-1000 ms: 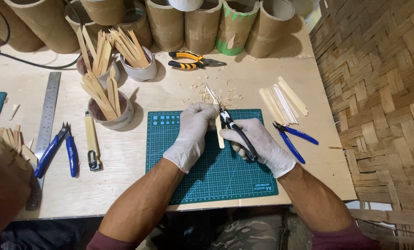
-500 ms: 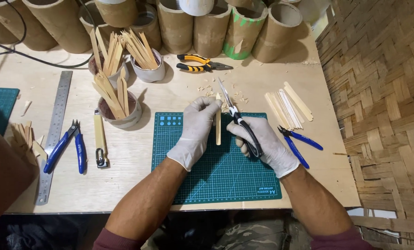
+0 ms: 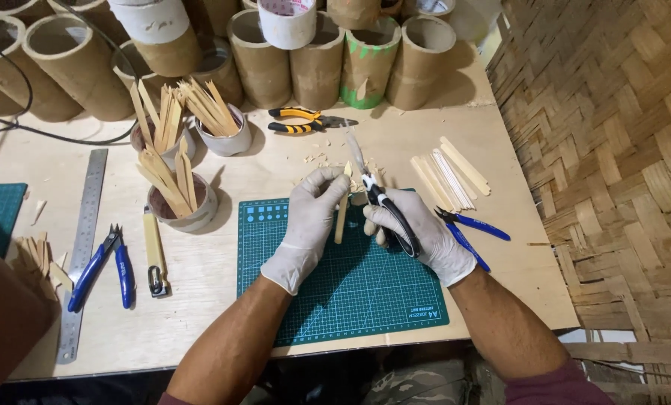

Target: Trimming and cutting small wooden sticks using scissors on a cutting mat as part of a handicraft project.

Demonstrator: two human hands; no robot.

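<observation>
Both my hands wear white gloves over a green cutting mat [image 3: 350,292]. My left hand [image 3: 309,221] pinches the upper part of a thin wooden stick [image 3: 341,217] that stands nearly upright above the mat's far edge. My right hand [image 3: 418,236] grips black-handled long-nose pliers [image 3: 377,199], their jaws pointing away from me just right of the stick's top end. Wood chips [image 3: 320,161] lie scattered on the table beyond the mat.
Flat sticks [image 3: 452,176] and blue-handled pliers [image 3: 470,229] lie right of my hand. Yellow-handled pliers [image 3: 305,120] sit behind. Cups of sticks [image 3: 182,199], a steel ruler [image 3: 84,240], blue cutters [image 3: 103,266] and a utility knife [image 3: 154,251] are left. Cardboard tubes [image 3: 313,60] line the back.
The stick has been turned more upright in my left hand and the pliers' jaws have shifted closer to its top end. The camera has tilted slightly.
</observation>
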